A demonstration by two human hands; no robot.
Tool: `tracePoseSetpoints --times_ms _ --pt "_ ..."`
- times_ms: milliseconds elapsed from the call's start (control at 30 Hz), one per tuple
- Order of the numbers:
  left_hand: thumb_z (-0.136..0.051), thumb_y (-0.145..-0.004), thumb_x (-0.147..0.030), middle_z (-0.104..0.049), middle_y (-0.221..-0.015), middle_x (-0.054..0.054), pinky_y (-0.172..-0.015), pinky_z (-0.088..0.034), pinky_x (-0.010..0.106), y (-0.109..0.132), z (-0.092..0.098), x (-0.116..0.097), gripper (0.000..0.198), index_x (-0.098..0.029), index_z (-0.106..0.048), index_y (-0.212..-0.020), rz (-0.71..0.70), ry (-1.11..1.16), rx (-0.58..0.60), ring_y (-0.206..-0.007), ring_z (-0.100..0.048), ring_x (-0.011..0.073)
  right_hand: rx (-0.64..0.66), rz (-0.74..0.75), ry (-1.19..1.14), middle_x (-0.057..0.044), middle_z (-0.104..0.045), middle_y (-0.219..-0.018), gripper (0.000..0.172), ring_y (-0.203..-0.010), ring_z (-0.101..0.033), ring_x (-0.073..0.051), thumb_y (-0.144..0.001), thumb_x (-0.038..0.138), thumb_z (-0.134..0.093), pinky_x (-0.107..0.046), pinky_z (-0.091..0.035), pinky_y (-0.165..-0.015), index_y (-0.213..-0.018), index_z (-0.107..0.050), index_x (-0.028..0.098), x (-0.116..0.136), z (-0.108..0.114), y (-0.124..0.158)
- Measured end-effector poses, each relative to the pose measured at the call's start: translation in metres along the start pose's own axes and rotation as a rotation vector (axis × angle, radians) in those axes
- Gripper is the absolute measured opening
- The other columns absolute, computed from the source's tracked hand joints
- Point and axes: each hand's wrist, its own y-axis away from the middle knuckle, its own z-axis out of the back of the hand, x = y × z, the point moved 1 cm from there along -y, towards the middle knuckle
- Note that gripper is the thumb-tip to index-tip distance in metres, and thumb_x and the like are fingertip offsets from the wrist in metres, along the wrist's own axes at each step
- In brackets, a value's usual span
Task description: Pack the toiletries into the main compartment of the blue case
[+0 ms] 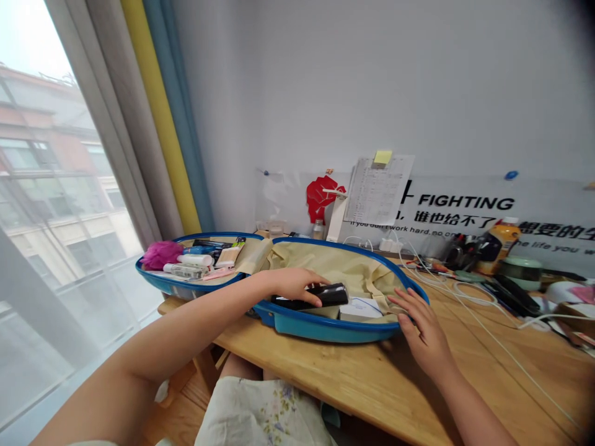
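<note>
A blue suitcase (pixel 325 334) with a beige lining lies unfolded on the wooden table. My left hand (pixel 297 287) is closed around a glossy black cylindrical item (pixel 333 295) inside the right half; its exact kind does not show. Beside that item sits a white box (pixel 361 308) with a thin blue line on it. My right hand (pixel 421 331) rests at the right rim of the suitcase, fingers spread over the edge. In the left half lie a purple bath puff (pixel 162 254), white bottles (pixel 195 260), a clear bottle (pixel 183 271) and several other toiletries.
The wooden table (pixel 465 371) runs to the right, with white cables (pixel 483 322), an orange bottle (pixel 499 244) and a green-lidded container (pixel 523 271) toward the wall. Behind the suitcase stands a white desk lamp (pixel 336 217). Curtains (pixel 153 124) and a window are at the left.
</note>
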Motion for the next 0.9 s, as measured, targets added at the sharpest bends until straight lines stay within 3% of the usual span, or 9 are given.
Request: tracePoseSetpoints --times_ms 200,433,667,800,900 --pt "-0.07 -0.075 -0.045 -0.063 -0.121 0.008 -0.082 -0.046 0.03 -0.011 -0.018 0.001 0.063 -0.021 -0.046 -0.128 0.18 -0.035 0.118 -0.105 -0.061 0.0241 0.012 0.008 -0.004 -0.008 -0.06 -0.127 0.037 -0.13 -0.044 -0.028 -0.091 0.043 -0.039 -0.052 -0.042 -0.101 -0.113 -0.063 0.025 0.001 0.001 0.0" --pt "-0.068 -0.076 -0.035 -0.057 -0.124 0.011 -0.084 -0.047 0.031 -0.021 -0.029 -0.006 0.047 -0.021 -0.055 -0.119 0.144 -0.203 0.109 -0.106 -0.059 0.0258 -0.001 0.006 0.001 -0.009 -0.061 -0.125 0.039 -0.13 -0.045 -0.028 -0.092 0.045 -0.038 -0.053 -0.042 -0.1 -0.113 -0.063 0.024 0.001 0.0 0.0" --pt "-0.068 -0.074 -0.039 -0.057 -0.122 0.012 -0.085 -0.047 0.033 -0.027 -0.038 -0.01 0.048 -0.022 -0.057 -0.118 0.157 -0.198 0.129 -0.106 -0.059 0.0267 -0.008 0.022 0.005 -0.009 -0.061 -0.125 0.038 -0.129 -0.046 -0.028 -0.091 0.044 -0.038 -0.053 -0.042 -0.101 -0.113 -0.063 0.024 -0.004 -0.001 0.001" --pt "-0.07 -0.072 -0.045 -0.059 -0.12 0.007 -0.086 -0.046 0.026 -0.019 -0.023 0.007 0.056 -0.024 -0.055 -0.121 0.134 -0.085 0.031 -0.103 -0.06 0.0202 0.011 0.022 0.015 -0.008 -0.06 -0.126 0.038 -0.129 -0.045 -0.028 -0.091 0.043 -0.038 -0.052 -0.043 -0.1 -0.113 -0.063 0.025 -0.003 0.001 0.0" --pt "-0.063 -0.078 -0.049 -0.061 -0.119 -0.001 -0.089 -0.044 0.02 0.0 0.002 0.042 0.045 -0.029 -0.058 -0.118 0.363 -0.049 -0.21 -0.104 -0.059 0.0147 0.019 0.01 0.012 -0.009 -0.06 -0.126 0.039 -0.13 -0.045 -0.028 -0.091 0.044 -0.038 -0.053 -0.042 -0.101 -0.113 -0.063 0.025 -0.001 0.002 0.0"
